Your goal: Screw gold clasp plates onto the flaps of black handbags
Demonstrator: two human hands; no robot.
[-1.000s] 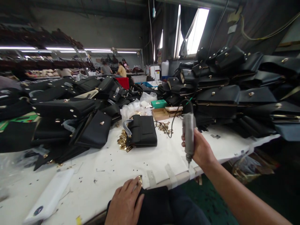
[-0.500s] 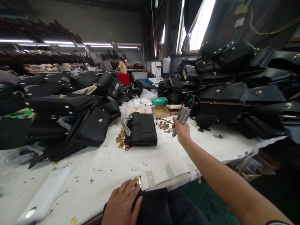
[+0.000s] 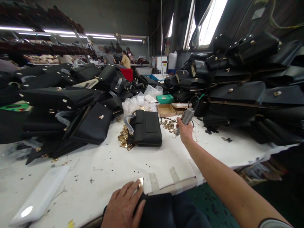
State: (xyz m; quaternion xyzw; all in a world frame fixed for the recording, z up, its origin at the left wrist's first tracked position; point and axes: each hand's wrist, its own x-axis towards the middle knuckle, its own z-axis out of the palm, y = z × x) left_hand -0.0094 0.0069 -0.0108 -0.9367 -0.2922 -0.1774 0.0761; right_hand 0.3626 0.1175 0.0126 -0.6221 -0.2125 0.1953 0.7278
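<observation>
My right hand [image 3: 185, 130] is wrapped round a grey electric screwdriver [image 3: 187, 116], its tip pointing down beside small gold plates [image 3: 169, 125] on the table. Near the front edge, my left hand [image 3: 124, 204] rests on a black leather piece [image 3: 156, 209]; its fingers lie against a shiny gold metal fitting [image 3: 141, 183]. A black bag [image 3: 152, 128] with a plastic-wrapped handle lies in the middle of the table, beside a heap of gold fittings [image 3: 123, 137].
Black bags are piled at the left [image 3: 92, 126] and right [image 3: 237, 91]. Behind the middle bag are clear plastic, a green box [image 3: 164, 99] and an open cardboard box [image 3: 166, 110]. A white block [image 3: 41, 196] lies front left. People sit far back.
The view has shifted slightly. My right hand still holds the screwdriver, whose tip is now nearer the small gold plates. My left hand has stayed on the black piece.
</observation>
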